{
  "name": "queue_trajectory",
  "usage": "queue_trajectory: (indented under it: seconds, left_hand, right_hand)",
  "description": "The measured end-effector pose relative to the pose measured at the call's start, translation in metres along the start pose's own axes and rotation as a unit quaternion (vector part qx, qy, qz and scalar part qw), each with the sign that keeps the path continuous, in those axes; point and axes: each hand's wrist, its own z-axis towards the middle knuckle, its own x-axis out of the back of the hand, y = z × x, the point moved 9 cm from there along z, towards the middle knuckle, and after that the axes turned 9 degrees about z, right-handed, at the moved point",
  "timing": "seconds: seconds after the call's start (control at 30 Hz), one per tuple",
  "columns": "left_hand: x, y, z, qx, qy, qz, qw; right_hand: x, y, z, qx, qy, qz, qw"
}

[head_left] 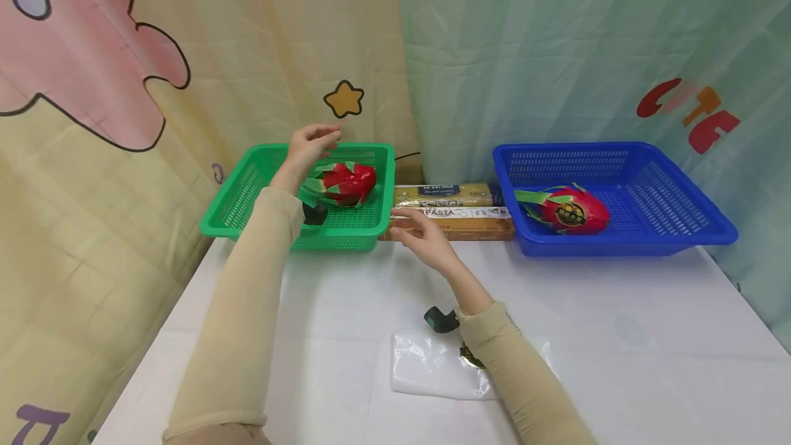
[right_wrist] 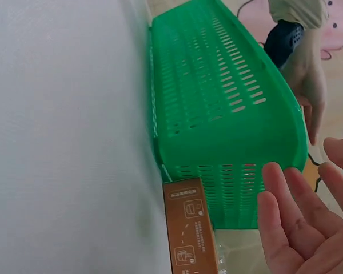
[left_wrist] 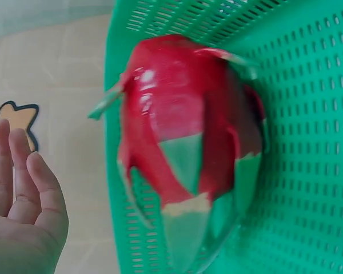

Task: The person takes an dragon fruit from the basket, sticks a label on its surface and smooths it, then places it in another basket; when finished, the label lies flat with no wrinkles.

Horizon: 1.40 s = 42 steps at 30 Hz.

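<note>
My left hand [head_left: 312, 145] is held above the green basket [head_left: 296, 235] with relaxed fingers and nothing in them. A red dragon fruit [head_left: 352, 184] with green-tipped scales lies in that basket below the hand; the left wrist view shows the fruit [left_wrist: 177, 108] close up, apart from the fingers [left_wrist: 44, 188]. By the basket's right front corner is my right hand [head_left: 426, 237], in front of a brown pasta box [head_left: 476, 225]. Its fingers [right_wrist: 291, 222] are loosely spread and hold nothing in the right wrist view. Whether they touch the basket's rim I cannot tell.
On the right stands a blue basket [head_left: 618, 249] with another dragon fruit [head_left: 575, 211] in it. Between the baskets, behind the brown box, is a yellow pasta packet [head_left: 476, 194]. A clear plastic bag [head_left: 426, 366] lies under my right forearm. A curtain [head_left: 556, 53] hangs behind.
</note>
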Motion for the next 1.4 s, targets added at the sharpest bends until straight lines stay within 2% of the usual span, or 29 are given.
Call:
queue_trajectory:
  seconds: [0.1,0.17,0.37,0.57,0.73,0.8,0.9,1.07,1.27,1.4]
  left_hand:
    - [0.0,-0.014,0.005,0.011,0.014,-0.002,0.9998]
    - [-0.004,-0.022,0.006,0.021,0.013,-0.004,0.9997]
    - [-0.012,-0.033,0.009,0.04,0.006,-0.008,0.9991]
    - [-0.019,-0.039,0.009,0.054,-0.023,0.014,0.9982]
    - [-0.025,-0.049,0.008,0.083,-0.047,0.021,0.9952]
    - [-0.026,-0.051,0.007,0.088,-0.052,0.03,0.9942]
    - [-0.026,-0.05,0.006,0.08,-0.05,0.038,0.9948]
    - [-0.025,-0.048,0.004,0.074,-0.044,0.017,0.9961]
    - [-0.025,-0.051,0.005,0.081,-0.04,0.029,0.9954]
    - [-0.02,-0.054,0.007,0.091,-0.023,0.022,0.9953]
  right_hand:
    - [-0.008,0.001,0.001,0.014,-0.002,0.011,0.9998]
    - [-0.012,-0.002,0.001,0.018,-0.007,0.014,0.9997]
    - [-0.018,-0.026,-0.009,0.022,-0.022,0.016,0.9994]
    - [-0.016,-0.029,-0.011,0.016,-0.021,0.009,0.9996]
    - [-0.015,-0.027,-0.01,0.009,-0.021,0.012,0.9997]
    - [-0.015,-0.027,-0.01,0.008,-0.02,0.013,0.9997]
    - [-0.015,-0.027,-0.011,0.006,-0.02,0.012,0.9997]
    - [-0.016,-0.028,-0.012,0.005,-0.029,0.008,0.9995]
    - [-0.017,-0.026,-0.013,-0.008,-0.042,0.017,0.9989]
    - [-0.017,-0.025,-0.013,-0.01,-0.046,0.016,0.9988]
